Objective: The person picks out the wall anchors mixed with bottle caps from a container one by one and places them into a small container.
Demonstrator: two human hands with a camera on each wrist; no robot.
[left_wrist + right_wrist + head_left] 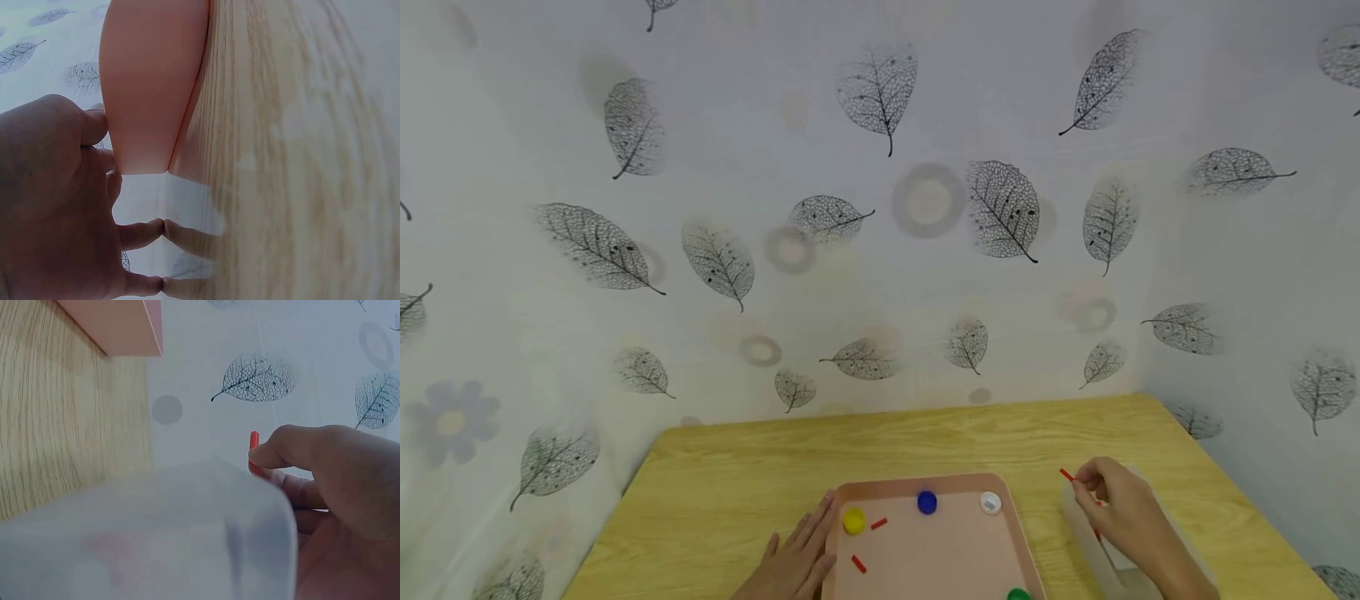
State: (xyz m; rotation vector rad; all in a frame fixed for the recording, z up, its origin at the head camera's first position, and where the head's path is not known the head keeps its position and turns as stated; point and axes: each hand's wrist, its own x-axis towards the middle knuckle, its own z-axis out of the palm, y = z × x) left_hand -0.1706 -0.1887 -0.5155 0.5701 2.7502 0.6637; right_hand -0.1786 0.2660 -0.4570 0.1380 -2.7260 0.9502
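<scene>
Between thumb and fingertips, my right hand (1123,504) pinches a short red stick (1067,475), held above a whitish translucent bin (1078,533). In the right wrist view the same red stick (253,450) pokes up past the thumb, beyond the bin's blurred wall (187,506). More red pieces show in the bin, partly hidden by the hand. My left hand (797,554) rests against the left side of a pink tray (925,483), its fingers extended. Inside the tray lie two red sticks, one (879,523) near the yellow cap (853,521), the other (859,564) lower.
A blue cap (927,502) and a white cap (990,502) sit along the tray's far side, and a green cap (1018,594) is at its near right corner. The wooden table (737,467) meets a leaf-patterned wall covering (865,283) behind.
</scene>
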